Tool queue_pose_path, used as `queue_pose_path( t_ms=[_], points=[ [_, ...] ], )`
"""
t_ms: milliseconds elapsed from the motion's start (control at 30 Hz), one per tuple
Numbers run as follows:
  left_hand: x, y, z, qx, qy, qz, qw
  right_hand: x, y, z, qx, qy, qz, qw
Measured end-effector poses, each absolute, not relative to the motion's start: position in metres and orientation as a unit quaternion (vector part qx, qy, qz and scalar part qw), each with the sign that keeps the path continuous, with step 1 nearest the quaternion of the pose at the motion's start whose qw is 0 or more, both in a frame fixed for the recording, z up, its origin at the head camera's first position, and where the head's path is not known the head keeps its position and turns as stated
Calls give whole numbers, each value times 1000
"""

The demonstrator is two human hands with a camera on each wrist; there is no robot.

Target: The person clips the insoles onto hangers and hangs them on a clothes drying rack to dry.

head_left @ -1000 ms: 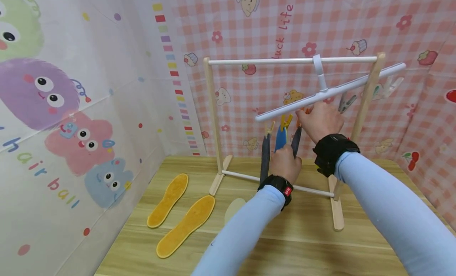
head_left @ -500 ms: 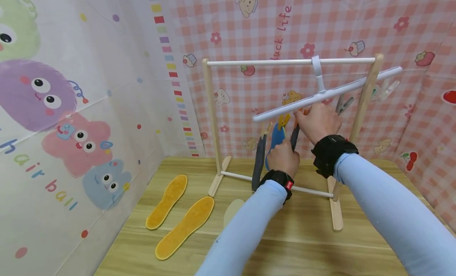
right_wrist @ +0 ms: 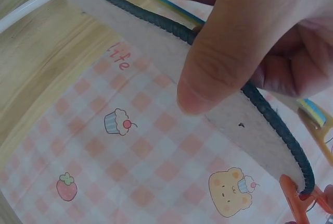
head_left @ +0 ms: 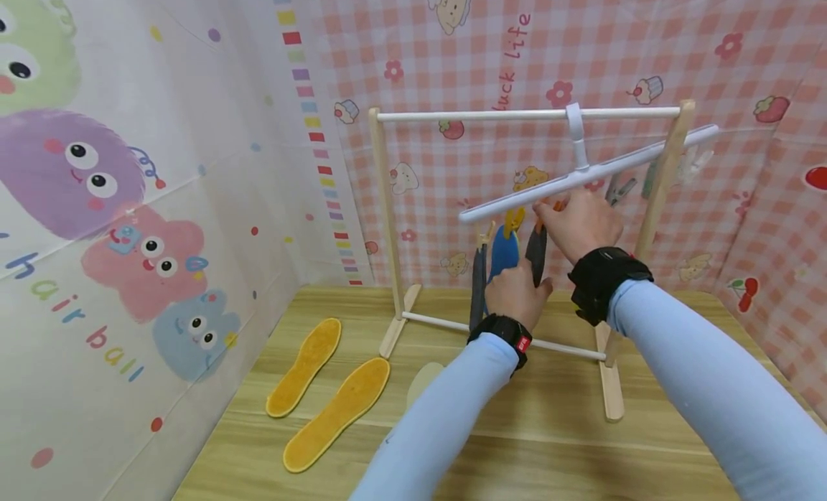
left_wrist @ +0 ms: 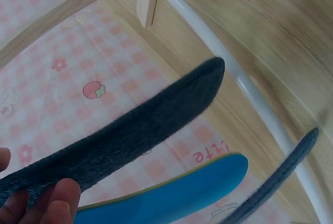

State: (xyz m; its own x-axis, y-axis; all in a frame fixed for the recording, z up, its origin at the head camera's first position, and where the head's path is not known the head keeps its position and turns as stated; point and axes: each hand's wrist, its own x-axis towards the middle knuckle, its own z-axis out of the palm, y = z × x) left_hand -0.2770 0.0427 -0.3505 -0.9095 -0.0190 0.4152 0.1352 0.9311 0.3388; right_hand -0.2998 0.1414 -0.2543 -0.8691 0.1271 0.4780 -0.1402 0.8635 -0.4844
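Note:
My left hand (head_left: pixel 517 293) grips a dark grey insole (left_wrist: pixel 140 125) partway along, its thumb across the white underside in the right wrist view. The insole's upper end meets an orange clip (right_wrist: pixel 294 198). My right hand (head_left: pixel 591 221) pinches that clip just below the white hanger (head_left: pixel 530 194); only its fingertips show at the edge of the right wrist view. Left of it, a blue insole (head_left: pixel 504 251) hangs from a yellow clip (head_left: pixel 514 219). Another dark grey insole (head_left: pixel 477 289) hangs from a pale yellow clip (head_left: pixel 486 233). The hanger tilts, its left end lower.
A wooden stand (head_left: pixel 386 214) with a white top bar (head_left: pixel 472 116) bears the hanger. Grey clips (head_left: pixel 622 192) hang at its right. Two orange-yellow insoles (head_left: pixel 304 368) lie on the wood-grain table (head_left: pixel 549 458), and a pale insole (head_left: pixel 424 381) is partly hidden by the left sleeve.
The hanging dark and blue insoles have swung, and the blue one now shows more of its face. The hanger's right end has shifted slightly left and down. Both hands keep their hold.

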Motion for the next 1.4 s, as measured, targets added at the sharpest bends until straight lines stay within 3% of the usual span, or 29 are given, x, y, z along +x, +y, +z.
queue_pose_path(
  t_ms=[567,1400],
  points=[
    [-269,34,-363,-51,-949,-197,242,-297,147,-265,16,-926,286,245],
    [-260,20,-376,-103,-950,-209,210,-281,159,-286,34,-935,296,193]
  ],
)
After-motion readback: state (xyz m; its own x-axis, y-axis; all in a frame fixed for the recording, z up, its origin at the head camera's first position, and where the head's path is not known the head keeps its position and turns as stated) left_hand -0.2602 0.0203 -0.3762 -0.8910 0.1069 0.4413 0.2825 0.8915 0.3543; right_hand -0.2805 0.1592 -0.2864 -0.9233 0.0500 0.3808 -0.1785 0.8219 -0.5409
